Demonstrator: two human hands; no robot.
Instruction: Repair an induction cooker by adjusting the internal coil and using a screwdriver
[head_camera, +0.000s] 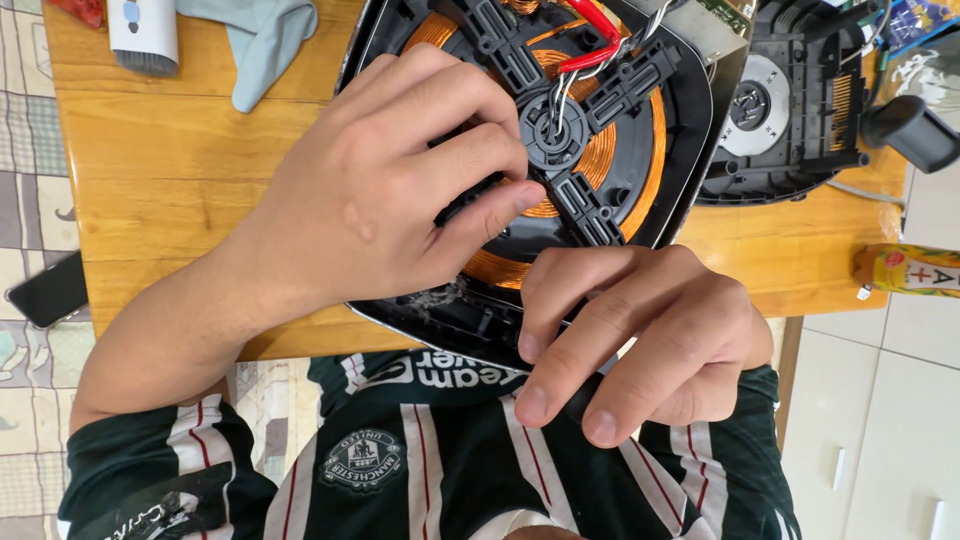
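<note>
A person's left hand (390, 170) rests on the opened base of an induction cooker (690, 90), which lies on a wooden table (160, 160) at the person's chest, fingers curled and pressed down across the copper coil (610, 150) and one arm of its black plastic bracket (580, 195). The right hand (630, 340) is closed around a dark handle (585, 400), apparently a tool, its working end hidden under the fingers near the housing's front edge.

The coil disc looks stiff but delicate (fine wound copper, thin plastic spokes), so it seems best held by the bracket arms or the housing rim, never by the windings. The housing itself looks light and rigid, likely to slide on the smooth wood unless pinned.

Counted: one coil, one hub with four spokes showing, one red wire (600, 35) crossing it. A second black shell (790, 110) with a round fan sits just beside the base. Also on the table: one pale cloth (265, 40), one small brush (145, 40). One dark phone (45, 290) and one yellow carton (915, 270) lie off its edges.
</note>
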